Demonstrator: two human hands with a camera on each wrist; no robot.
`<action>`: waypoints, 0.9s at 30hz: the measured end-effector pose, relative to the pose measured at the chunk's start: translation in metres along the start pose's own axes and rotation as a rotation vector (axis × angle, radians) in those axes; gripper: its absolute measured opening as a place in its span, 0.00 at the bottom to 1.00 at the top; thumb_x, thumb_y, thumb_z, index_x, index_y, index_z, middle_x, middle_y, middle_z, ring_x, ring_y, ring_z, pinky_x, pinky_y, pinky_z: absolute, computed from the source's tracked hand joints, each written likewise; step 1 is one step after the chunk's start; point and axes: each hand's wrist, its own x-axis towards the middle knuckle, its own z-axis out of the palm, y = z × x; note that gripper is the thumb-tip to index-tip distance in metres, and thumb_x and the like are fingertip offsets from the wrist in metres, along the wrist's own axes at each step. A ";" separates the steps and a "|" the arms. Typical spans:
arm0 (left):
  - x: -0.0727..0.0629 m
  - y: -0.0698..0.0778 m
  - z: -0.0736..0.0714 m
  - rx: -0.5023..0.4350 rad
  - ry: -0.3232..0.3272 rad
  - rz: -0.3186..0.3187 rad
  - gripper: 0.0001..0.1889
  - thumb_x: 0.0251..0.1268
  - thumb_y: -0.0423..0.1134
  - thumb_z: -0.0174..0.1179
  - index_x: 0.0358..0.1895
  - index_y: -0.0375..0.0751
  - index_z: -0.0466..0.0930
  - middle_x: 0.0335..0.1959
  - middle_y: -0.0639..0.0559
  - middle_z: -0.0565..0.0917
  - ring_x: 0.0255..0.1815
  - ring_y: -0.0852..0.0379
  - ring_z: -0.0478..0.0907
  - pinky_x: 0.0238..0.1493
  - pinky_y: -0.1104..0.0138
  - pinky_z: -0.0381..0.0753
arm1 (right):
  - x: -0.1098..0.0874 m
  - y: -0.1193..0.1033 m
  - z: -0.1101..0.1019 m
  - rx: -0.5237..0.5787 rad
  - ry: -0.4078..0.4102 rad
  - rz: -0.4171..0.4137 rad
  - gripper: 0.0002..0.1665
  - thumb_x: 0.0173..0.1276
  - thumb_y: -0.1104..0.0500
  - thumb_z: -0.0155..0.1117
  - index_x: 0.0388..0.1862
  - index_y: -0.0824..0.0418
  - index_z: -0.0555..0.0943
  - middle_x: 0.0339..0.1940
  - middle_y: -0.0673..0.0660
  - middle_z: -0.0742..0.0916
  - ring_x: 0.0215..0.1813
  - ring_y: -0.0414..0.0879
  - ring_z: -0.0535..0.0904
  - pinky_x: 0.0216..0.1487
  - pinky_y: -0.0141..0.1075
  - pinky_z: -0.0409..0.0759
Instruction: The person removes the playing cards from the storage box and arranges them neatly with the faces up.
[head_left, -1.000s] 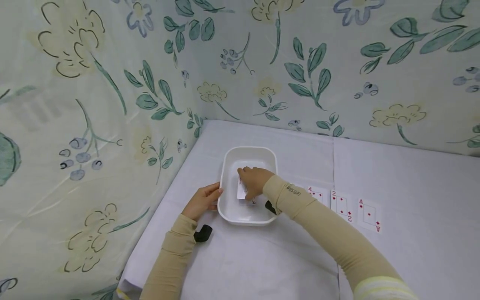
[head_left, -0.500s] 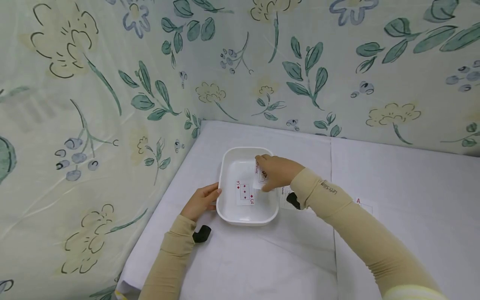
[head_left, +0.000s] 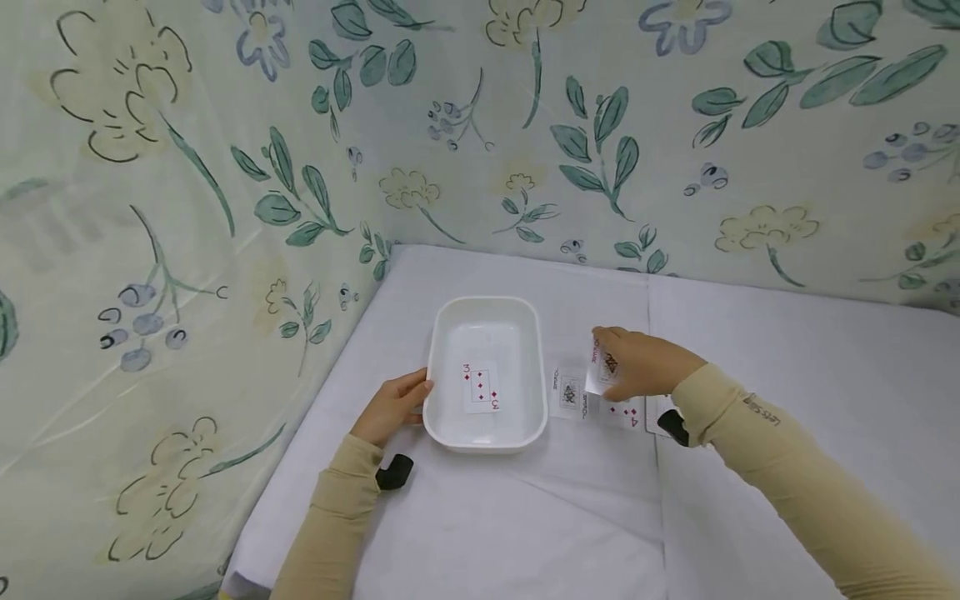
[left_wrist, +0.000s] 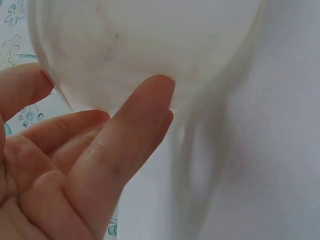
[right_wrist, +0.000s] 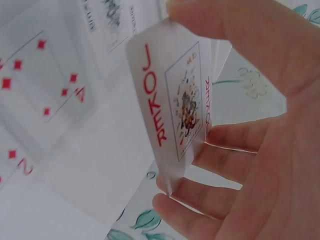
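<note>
My left hand (head_left: pixel 388 408) touches the left side of a white tray (head_left: pixel 432 350); the left wrist view shows its fairly straight fingers (left_wrist: pixel 95 155) against the tray's outer wall (left_wrist: pixel 140 45). Inside the tray a three of diamonds (head_left: pixel 480 386) lies face up. My right hand (head_left: pixel 647 365) pinches a red-lettered joker card (right_wrist: pixel 175 100) by its edges, held tilted above the table right of the tray. Beneath it are a four of diamonds (head_left: pixel 621 412), partly covered, and a black-lettered joker card (head_left: pixel 569 393) beside the tray.
Another card (head_left: pixel 657 410) lies mostly hidden under my right hand. The white-covered table (head_left: pixel 517 525) meets a floral cloth wall (head_left: pixel 495 125) at the back and left.
My right hand has lifted the red joker card out of the tray and carried it right, over the row of cards. The three of diamonds is uncovered; my left hand stays at the tray.
</note>
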 end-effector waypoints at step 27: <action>-0.004 0.002 -0.008 -0.039 -0.053 0.005 0.25 0.68 0.40 0.50 0.65 0.34 0.60 0.56 0.32 0.70 0.46 0.39 0.75 0.40 0.56 0.78 | -0.126 0.125 0.051 -0.061 -0.030 0.258 0.56 0.35 0.51 0.77 0.57 0.79 0.61 0.50 0.76 0.67 0.39 0.63 0.73 0.37 0.53 0.76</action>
